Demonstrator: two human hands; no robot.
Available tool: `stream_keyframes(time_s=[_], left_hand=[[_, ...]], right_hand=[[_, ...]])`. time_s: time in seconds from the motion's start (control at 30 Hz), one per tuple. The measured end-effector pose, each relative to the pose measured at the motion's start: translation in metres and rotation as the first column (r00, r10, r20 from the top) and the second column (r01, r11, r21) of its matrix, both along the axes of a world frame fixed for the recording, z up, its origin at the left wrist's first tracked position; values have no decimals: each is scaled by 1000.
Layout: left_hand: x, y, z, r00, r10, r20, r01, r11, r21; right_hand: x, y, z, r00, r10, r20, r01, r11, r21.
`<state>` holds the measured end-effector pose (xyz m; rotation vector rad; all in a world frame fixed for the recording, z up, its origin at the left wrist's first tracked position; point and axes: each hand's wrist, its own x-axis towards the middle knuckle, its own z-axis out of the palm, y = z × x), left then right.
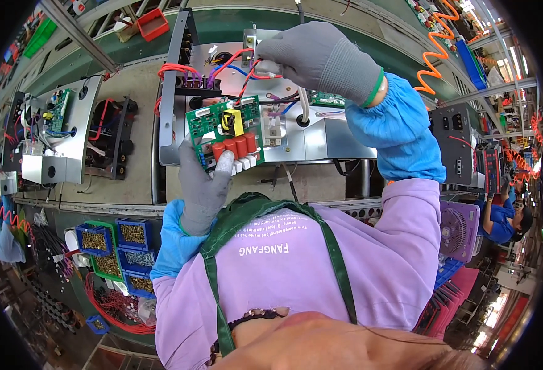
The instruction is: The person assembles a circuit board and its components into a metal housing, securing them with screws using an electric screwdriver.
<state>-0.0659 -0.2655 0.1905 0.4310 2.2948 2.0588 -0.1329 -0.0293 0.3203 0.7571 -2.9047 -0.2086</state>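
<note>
At the upper middle of the head view, the left hand point(202, 185), in a grey glove, grips a green printed circuit board point(211, 131) at its lower left. The thumb presses on the component face; the other fingers lie behind the board, mostly hidden. The board is tilted, component side toward the camera, in front of an open sheet-metal chassis point(311, 147). It carries a yellow-wrapped transformer point(237, 121), a row of red capacitors point(229, 146) and white connectors point(245, 163) along the lower edge.

The right hand point(308, 54), also gloved, is above and to the right of the board, near an upright metal bracket point(249, 42) and red wires point(242, 54). Its fingers are bent and drawn together; whether they pinch a wire cannot be told.

To the left, a second chassis point(68, 151) stands on the surface point(137, 132). Below it are blue bins point(140, 269) of small metal fasteners point(132, 234). At upper right hangs an orange coiled hose point(431, 57).
</note>
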Motion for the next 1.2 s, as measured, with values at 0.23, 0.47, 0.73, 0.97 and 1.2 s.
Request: stream_keyframes(time_s=[0.23,0.47,0.73,0.97,1.2], left_hand=[[-2,1,5,997,-22,69,23,1000,-16],[-20,16,-4,992,-81,-98,77,996,-52],[-30,19,-14,993,-119,19,120,992,-49],[-37,18,-20,993,-118,14,118,993,9],[-37,17,-20,983,-143,112,133,987,89]], right_hand=[[-10,-12,-6,994,-26,104,10,987,160],[-22,8,-54,977,-5,212,-81,915,396],[-14,90,-50,879,-291,379,438,807,-396],[-24,81,-95,606,-365,707,553,832,-45],[-11,101,-104,773,-319,549,474,865,-165]])
